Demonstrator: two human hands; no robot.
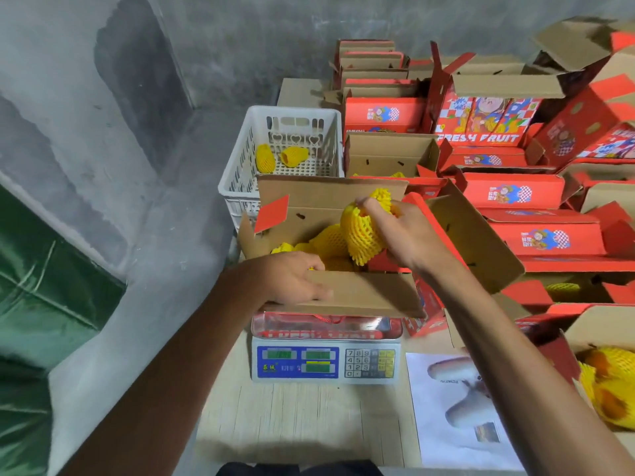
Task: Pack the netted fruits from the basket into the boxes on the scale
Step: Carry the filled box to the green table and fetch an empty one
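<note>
Fingers (369, 204) of the right hand (409, 231) curl around a fruit in yellow foam netting (360, 235), holding it just above the open cardboard box (360, 293) on the scale (326, 359). The left hand (292, 280) grips the box's near flap, thumb on the outside, fingers hooked over its edge. More netted fruits (326, 240) lie inside the box. Behind it stands the white plastic basket (240, 180), with two netted fruits (265, 159) left in it (one upright, one tipped on its side). Red printed boxes (515, 194) crowd the surface (302, 420) to the right, and a printed sheet (457, 407) lies beside the scale.
</note>
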